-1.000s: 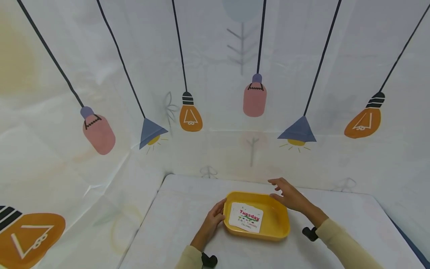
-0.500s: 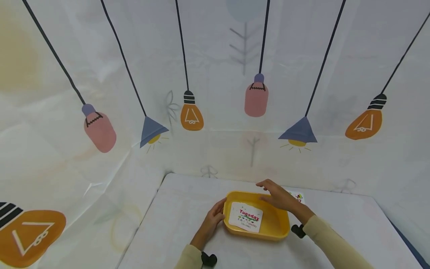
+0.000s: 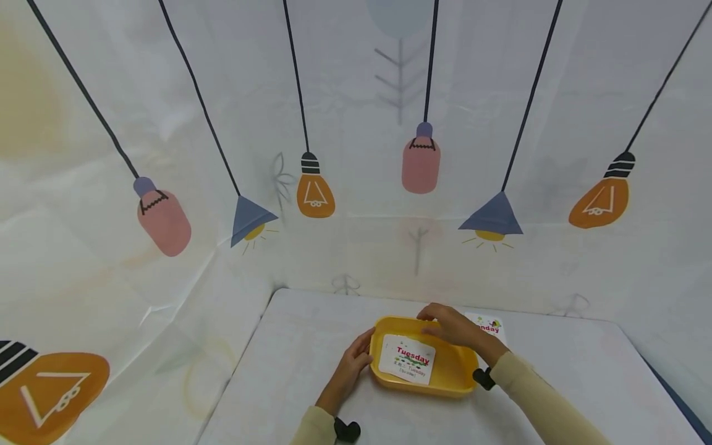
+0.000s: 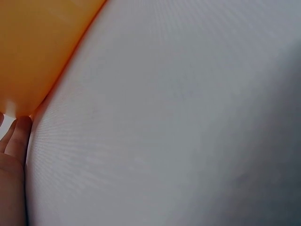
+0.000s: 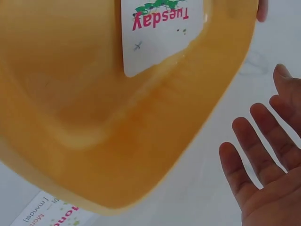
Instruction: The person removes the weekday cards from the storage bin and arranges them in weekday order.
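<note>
A yellow plastic tray (image 3: 450, 368) with rounded corners lies on the white table. My left hand (image 3: 346, 372) is at its left end, fingers and thumb against the outside of the rim; in the left wrist view, its fingertips (image 4: 22, 126) meet the tray's edge. Inside the tray, towards its left half, a white word card (image 3: 408, 359) reads "Tuesday". Over the far right part of the tray is my right hand (image 3: 453, 326). The right wrist view shows that hand's fingers (image 5: 265, 127) spread and holding nothing, beyond the tray's rim.
A second word card, "Monday" (image 3: 489, 324), lies on the table (image 3: 311, 315) behind the tray, partly covered by my right forearm. Behind the table hangs a pale cloth (image 3: 356, 247) printed with lamps. Dark straps (image 3: 347, 431) sit at both wrists.
My right hand has moved left and slightly down from the tray's far right corner, and the "Monday" card has come into view behind it. The left hand and tray stay put.
</note>
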Action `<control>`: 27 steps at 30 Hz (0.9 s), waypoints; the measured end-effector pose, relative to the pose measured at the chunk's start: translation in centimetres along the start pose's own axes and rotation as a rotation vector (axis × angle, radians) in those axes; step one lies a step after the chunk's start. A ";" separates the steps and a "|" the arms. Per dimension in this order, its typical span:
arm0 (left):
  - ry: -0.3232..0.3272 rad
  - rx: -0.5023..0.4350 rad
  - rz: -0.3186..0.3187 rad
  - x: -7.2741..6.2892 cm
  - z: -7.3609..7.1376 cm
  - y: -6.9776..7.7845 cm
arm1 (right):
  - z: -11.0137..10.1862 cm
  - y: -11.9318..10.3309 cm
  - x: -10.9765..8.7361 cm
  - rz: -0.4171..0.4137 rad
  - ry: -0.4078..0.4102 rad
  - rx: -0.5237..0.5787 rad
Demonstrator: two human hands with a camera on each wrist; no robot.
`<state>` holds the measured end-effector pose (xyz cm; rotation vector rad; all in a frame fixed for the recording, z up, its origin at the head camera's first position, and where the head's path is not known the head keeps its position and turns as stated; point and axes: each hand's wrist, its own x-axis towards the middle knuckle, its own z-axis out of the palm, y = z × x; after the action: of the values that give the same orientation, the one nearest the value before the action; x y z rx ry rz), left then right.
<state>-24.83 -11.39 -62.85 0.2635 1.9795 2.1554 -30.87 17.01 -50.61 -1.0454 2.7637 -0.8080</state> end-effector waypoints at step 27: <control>-0.005 0.027 0.008 -0.1 -0.1 -0.1 | 3.3 1.0 1.3 0.011 -0.149 0.051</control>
<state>-24.80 -11.52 -62.92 0.2805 2.0094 2.1322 -31.66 15.31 -53.86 -1.0354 2.6088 -0.7611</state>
